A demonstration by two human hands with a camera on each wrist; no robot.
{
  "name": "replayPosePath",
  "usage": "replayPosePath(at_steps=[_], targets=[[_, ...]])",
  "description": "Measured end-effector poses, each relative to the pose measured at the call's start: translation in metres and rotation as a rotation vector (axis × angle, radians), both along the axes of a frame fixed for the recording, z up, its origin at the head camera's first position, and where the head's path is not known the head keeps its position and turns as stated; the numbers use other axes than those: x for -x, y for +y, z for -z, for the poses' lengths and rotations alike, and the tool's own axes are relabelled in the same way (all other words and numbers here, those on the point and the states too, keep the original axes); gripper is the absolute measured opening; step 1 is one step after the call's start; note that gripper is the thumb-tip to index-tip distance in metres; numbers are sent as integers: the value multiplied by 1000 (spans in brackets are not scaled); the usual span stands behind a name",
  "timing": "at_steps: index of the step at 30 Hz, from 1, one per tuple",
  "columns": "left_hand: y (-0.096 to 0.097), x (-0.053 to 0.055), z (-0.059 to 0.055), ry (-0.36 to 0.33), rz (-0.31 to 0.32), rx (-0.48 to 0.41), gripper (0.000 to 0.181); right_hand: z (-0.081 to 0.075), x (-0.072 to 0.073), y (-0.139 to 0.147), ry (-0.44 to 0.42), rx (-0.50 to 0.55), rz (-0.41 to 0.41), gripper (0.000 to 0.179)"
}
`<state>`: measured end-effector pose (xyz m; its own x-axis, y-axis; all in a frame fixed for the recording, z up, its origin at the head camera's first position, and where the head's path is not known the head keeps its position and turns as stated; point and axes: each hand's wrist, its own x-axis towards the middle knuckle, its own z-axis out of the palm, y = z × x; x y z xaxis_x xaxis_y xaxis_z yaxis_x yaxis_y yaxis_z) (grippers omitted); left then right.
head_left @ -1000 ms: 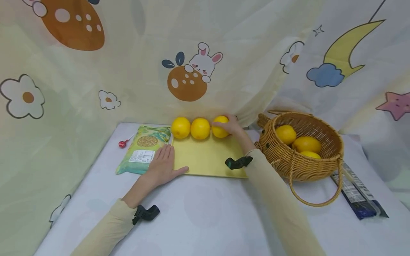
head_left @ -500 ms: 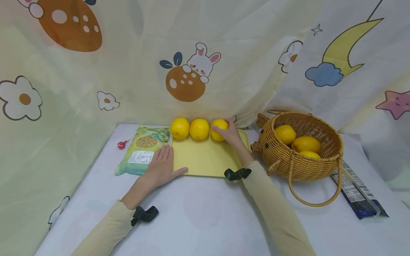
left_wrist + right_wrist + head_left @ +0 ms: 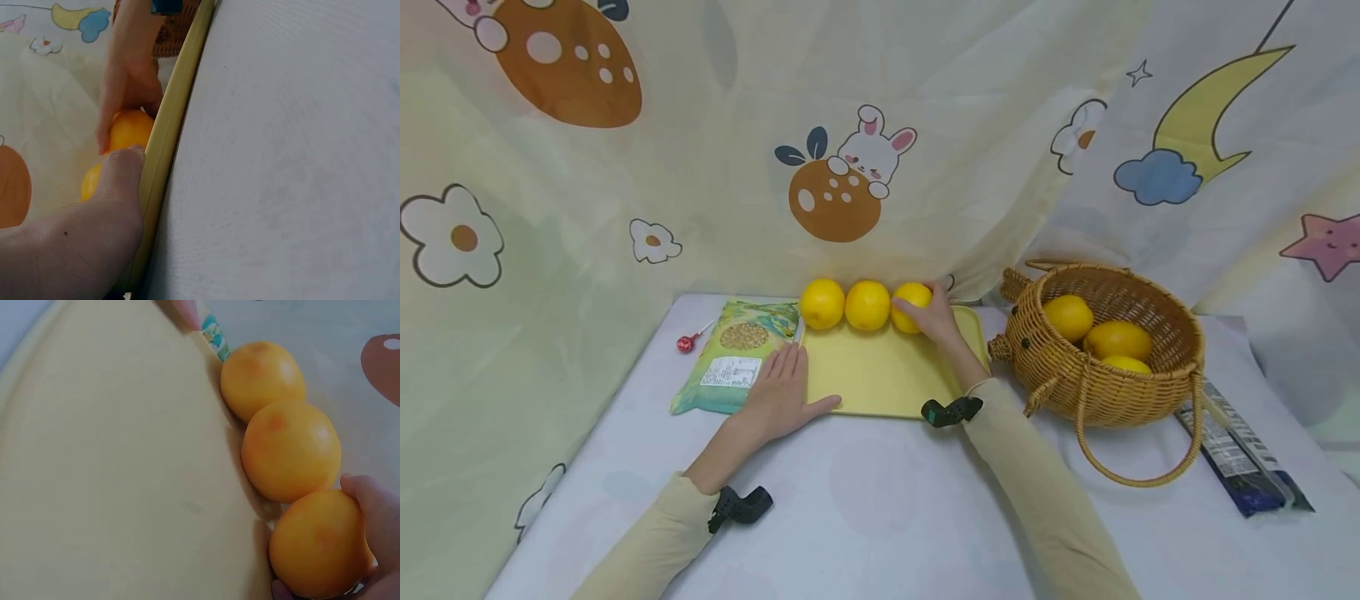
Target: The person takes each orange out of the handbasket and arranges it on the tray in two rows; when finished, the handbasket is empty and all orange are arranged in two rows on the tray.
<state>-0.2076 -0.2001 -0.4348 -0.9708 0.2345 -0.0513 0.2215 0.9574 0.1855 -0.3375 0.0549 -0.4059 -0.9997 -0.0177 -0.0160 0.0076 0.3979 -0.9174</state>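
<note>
Three round yellow lemon-like fruits stand in a row along the far edge of a yellow tray: a left one (image 3: 822, 303), a middle one (image 3: 868, 305) and a right one (image 3: 910, 309). My right hand (image 3: 937, 314) grips the right fruit, thumb on one side and fingers on the other. In the right wrist view, the held fruit (image 3: 322, 544) touches the middle fruit (image 3: 292, 451). My left hand (image 3: 780, 393) lies flat with straight fingers across the left edge of the tray (image 3: 880, 375), beside a green-yellow bag (image 3: 733, 354). The left thumb partly hides the fruits in the left wrist view.
A wicker basket (image 3: 1120, 404) with several yellow fruits stands right of the tray, its handle hanging toward the front. Dark packets (image 3: 1243, 467) lie beside it. A red lollipop (image 3: 686, 343) lies left of the bag. A printed cloth (image 3: 730, 183) hangs behind the table.
My right forearm has shifted slightly left and nearer, and the thumb has come round the front of the right fruit. That fruit has barely moved. The left hand stays in place.
</note>
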Motion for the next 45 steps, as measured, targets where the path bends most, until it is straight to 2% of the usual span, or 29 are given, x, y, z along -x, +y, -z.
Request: replayPosePath(at_steps=[20,27,31,34,37,41,45], targets=[[-1,1,2,3,-7,5,110,3,-1,-4,12,-41,-19,78],[-1,1,2,0,-1,-5,110,-3,-5,-4,17,-105,-56,94],[-1,0,2,1,-3,1,110,-9,-12,-5,27,-168,-60,98],[-1,0,2,-9,-2,7,110,-18,-26,-6,73,-201,-58,95],[-2,0,1,-11,-6,11,110,-34,-52,-9,164,-171,-117,87],[-2,1,-1,5,-3,6,109,-57,-103,-6,234,-121,-311,74],[-1,0,1,6,5,7,110,-71,-156,14,152,-45,-510,62]])
